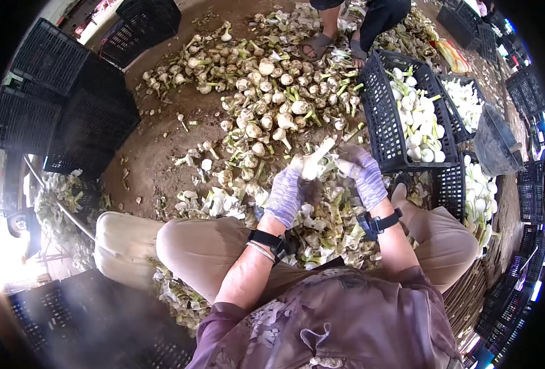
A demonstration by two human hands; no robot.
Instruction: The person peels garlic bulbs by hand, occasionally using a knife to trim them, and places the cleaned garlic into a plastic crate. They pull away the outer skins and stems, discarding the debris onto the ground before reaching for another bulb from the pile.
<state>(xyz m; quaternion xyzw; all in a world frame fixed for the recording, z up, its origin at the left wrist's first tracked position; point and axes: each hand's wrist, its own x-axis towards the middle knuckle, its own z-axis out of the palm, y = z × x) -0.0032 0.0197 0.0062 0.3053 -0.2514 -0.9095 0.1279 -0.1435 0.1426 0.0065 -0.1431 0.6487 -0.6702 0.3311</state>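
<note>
My left hand (286, 192), in a purple-and-white knit glove, is closed around a garlic bulb (313, 165) with a thick pale stem pointing up and to the right. Just right of the bulb is my right hand (368, 176), gloved alike, its fingers bent together near loose pale husk. What those fingers grip is too blurred to make out. In front of both hands lies a heap of unpeeled garlic bulbs (266, 111) with soil and stems on them. Husks and leaf scraps (331, 227) pile up beneath my hands, between my legs.
A black crate (381, 132) of clean white bulbs stands at the right, with more filled crates beside it. A dark bucket (497, 141) sits farther right. Stacked black crates (69, 92) rise at the left. Another person's sandalled feet (318, 44) are beyond the heap.
</note>
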